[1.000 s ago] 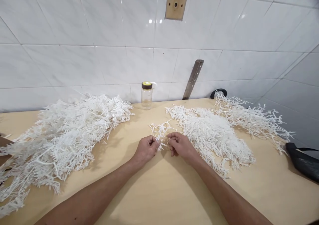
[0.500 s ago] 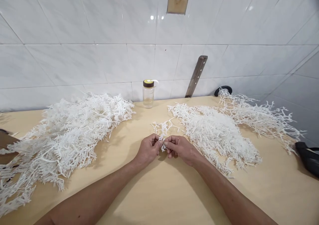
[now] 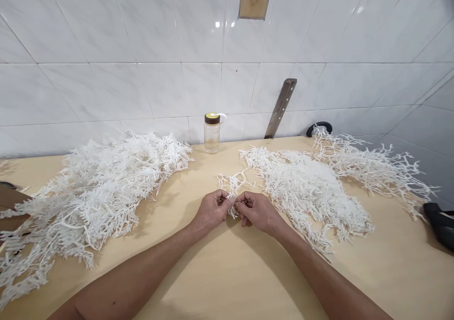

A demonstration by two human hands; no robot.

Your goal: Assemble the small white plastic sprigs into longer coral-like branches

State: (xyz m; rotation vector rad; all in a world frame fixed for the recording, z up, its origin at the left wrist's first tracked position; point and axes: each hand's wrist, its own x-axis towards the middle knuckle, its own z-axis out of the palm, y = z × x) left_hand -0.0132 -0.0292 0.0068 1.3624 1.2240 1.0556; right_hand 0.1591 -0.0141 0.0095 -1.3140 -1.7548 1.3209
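A thin white branching sprig (image 3: 233, 184), like a plastic coral twig, is pinched between my two hands over the middle of the table. My left hand (image 3: 213, 211) closes thumb and forefinger on it. From the other side, the fingertips of my right hand (image 3: 258, 212) meet it too. Its forked top spreads out beyond my fingers, and a small tuft of ends hangs below them. Where exactly the fingertips press is partly hidden. Close by on the right lies a heap of short white sprigs (image 3: 308, 187).
A large pile of white branching sprigs (image 3: 120, 187) covers the left side. Longer white branches (image 3: 372, 168) lie at the far right, near a black object (image 3: 440, 225). At the tiled wall stand a clear bottle (image 3: 212, 138) with a dark lid and a metal bracket (image 3: 281, 108).
My hands stay at nearly the same spot, the fingertips slightly closer together around the sprig. The tuft below them is more covered now. The view has shifted very slightly.
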